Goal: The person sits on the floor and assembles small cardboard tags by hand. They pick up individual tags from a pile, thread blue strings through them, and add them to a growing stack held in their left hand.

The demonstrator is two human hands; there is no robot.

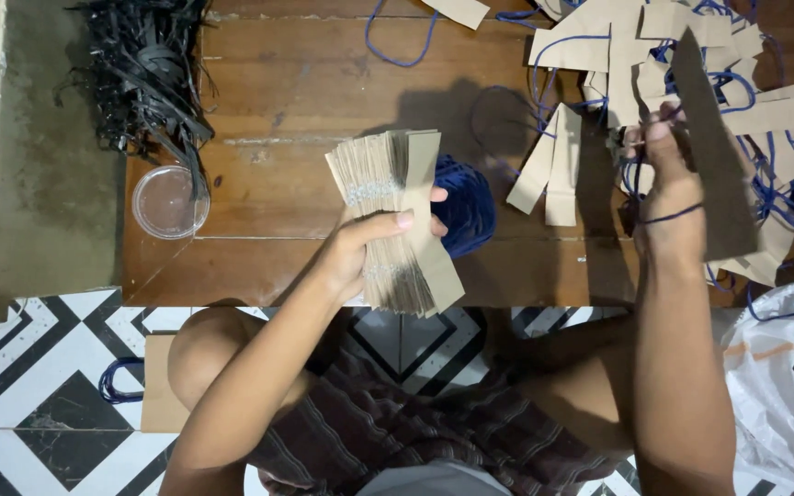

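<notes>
My left hand (pixel 371 246) grips a thick fanned stack of brown paper strips (pixel 395 209) over the front part of a low wooden table (pixel 323 83). Right behind the stack lies a ball of blue cord (pixel 467 209). My right hand (pixel 668 197) reaches into a heap of brown paper pieces with blue cord loops (pixel 691 64) at the table's right and holds one long brown strip (pixel 715 165), which stands edge-on in shadow. A blue cord runs across the right wrist.
A clear round plastic lid (pixel 168 202) lies at the table's left edge under a bundle of black strips (pixel 149 73). Two loose brown strips (pixel 549 170) lie mid-table. A white plastic sack (pixel 778 386) sits at right on the black-and-white tiled floor (pixel 29 386).
</notes>
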